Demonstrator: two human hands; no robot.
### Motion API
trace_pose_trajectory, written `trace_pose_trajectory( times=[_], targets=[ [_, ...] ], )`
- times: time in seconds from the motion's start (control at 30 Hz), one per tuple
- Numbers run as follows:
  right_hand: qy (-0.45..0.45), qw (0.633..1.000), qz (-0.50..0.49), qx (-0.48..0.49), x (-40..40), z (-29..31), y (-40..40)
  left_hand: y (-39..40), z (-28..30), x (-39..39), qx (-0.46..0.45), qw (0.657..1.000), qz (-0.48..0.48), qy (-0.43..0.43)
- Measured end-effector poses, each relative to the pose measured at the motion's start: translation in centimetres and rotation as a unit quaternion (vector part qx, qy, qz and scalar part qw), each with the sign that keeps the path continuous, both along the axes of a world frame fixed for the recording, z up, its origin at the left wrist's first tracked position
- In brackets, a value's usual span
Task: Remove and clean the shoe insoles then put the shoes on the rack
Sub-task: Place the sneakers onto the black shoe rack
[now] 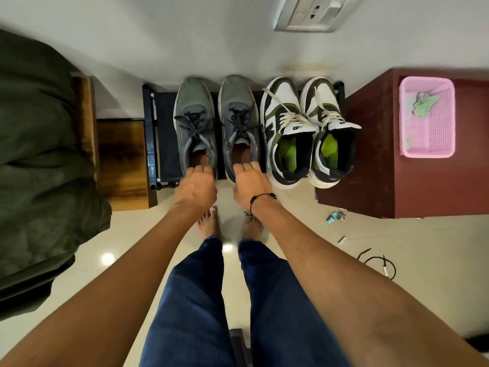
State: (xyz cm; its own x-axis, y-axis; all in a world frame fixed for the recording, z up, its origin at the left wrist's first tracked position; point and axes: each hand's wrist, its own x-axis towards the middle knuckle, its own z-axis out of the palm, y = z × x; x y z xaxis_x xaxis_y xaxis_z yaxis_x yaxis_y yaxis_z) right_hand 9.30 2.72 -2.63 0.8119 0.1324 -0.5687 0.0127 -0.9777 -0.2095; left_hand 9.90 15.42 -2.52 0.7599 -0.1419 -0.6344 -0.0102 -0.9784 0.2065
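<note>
- Two grey sneakers are sitting side by side on the black rack (152, 133), toes pointing away from the fingers.
- Left hand (197, 185) is gripping the heel of the left grey sneaker (194, 123), fingers curling over the collar.
- Right hand (250, 182) is gripping the heel of the right grey sneaker (238, 120) likewise.
- Just right of the right fingers, white-and-green sneakers (307, 128) are resting on the same rack, green insoles (289, 152) showing.
- Farther right, a pink basket (426, 116) is sitting on a maroon cabinet (370, 154).

2 grey shoes (217, 128) stand side by side, toes wallward, on black rack (158, 139).
</note>
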Motion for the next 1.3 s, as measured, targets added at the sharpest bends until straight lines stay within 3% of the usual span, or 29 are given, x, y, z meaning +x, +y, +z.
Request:
trace_pose_trajectory(
  times=[0.27,0.53,0.77,1.07,1.3],
  targets=[
    [0.088,0.996,0.031,0.005,0.9,2.2,0.1,-0.1,2.8,0.0,0.003,0.999,0.004,0.048],
    [-0.008,0.999,-0.028,0.032,-0.4,3.3,-0.4,-0.3,4.1,-0.7,-0.046,0.998,0.036,0.021],
    [-0.042,0.993,-0.091,0.058,-1.5,8.4,-2.9,-2.6,9.2,-1.0,-0.134,0.987,0.092,-0.021],
    [-0.089,0.976,-0.189,0.058,-0.4,12.8,-7.4,-7.4,12.6,0.4,-0.190,0.979,0.072,-0.023],
    [-0.038,0.981,-0.175,0.074,-0.7,12.2,-11.5,-10.7,12.8,0.9,-0.181,0.972,0.143,-0.036]
  ],
)
